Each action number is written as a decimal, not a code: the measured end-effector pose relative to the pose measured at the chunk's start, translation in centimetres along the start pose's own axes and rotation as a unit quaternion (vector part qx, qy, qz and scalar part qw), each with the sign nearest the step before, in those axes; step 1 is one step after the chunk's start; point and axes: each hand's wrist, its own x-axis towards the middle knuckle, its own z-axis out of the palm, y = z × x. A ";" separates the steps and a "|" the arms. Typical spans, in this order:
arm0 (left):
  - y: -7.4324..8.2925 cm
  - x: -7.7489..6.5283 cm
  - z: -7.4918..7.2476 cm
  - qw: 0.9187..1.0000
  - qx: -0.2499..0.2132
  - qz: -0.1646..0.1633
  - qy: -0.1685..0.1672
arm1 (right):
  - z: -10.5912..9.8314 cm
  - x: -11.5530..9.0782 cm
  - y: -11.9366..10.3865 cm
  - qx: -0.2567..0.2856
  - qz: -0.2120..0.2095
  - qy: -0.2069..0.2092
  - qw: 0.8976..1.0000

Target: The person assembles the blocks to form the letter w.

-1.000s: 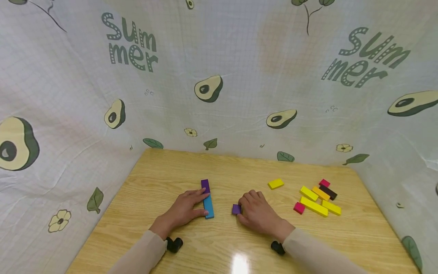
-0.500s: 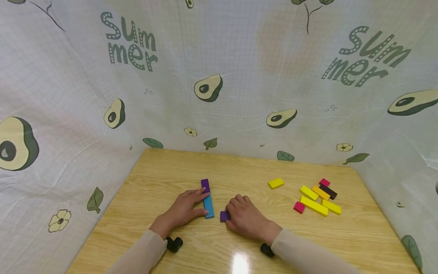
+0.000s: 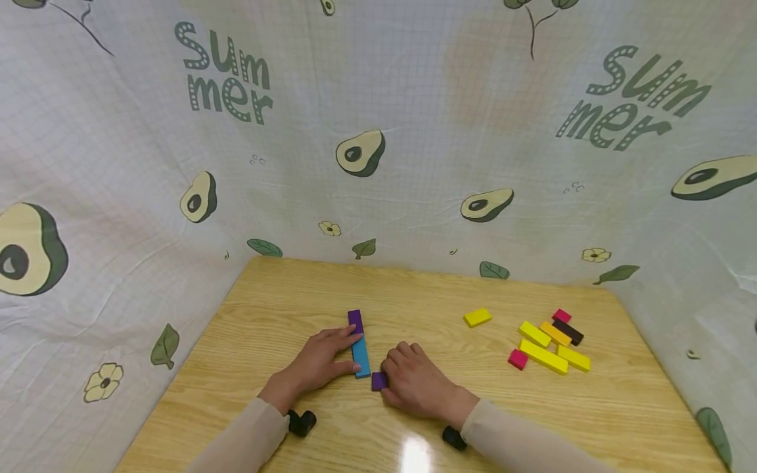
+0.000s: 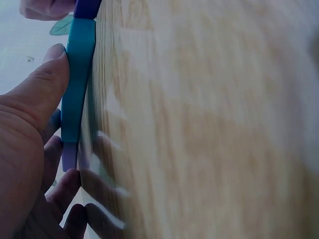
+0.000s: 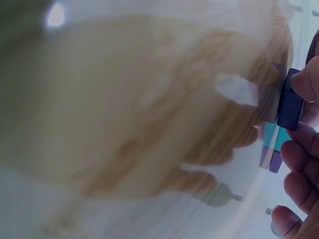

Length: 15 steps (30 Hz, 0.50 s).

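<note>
On the wooden table, a light blue block [image 3: 360, 357] lies in line with a purple block [image 3: 354, 318] at its far end. My left hand [image 3: 316, 360] rests along their left side, fingers extended over the place where they meet. Its thumb [image 4: 42, 89] touches the blue block near its close end. Just right of that end, my right hand [image 3: 418, 382] pinches a small purple block [image 3: 378, 382] between thumb and fingers. The right wrist view shows the pinched purple block [image 5: 290, 108] in front of the blue one, partly covered by the thumb.
A yellow block [image 3: 477, 318] lies alone at the back. To the right is a loose group: several yellow blocks [image 3: 543, 357], an orange block [image 3: 555, 333], a black block [image 3: 568, 331] and two red blocks [image 3: 517, 359]. A printed cloth [image 3: 414, 197] encloses the table's back and sides.
My right hand has slid the small purple block left and toward me, close to the blue block's near end. My left hand and the two lined-up blocks stay in place.
</note>
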 end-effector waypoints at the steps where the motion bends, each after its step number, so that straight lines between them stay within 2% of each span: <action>1: 0.0 0.0 0.0 1.000 -0.001 0.000 0.001 | 0.0 0.0 -0.1 0.000 -0.001 0.002 1.000; 15: 0.0 -0.1 0.0 1.000 0.002 0.008 0.003 | -0.1 0.2 -0.3 0.002 0.002 0.003 1.000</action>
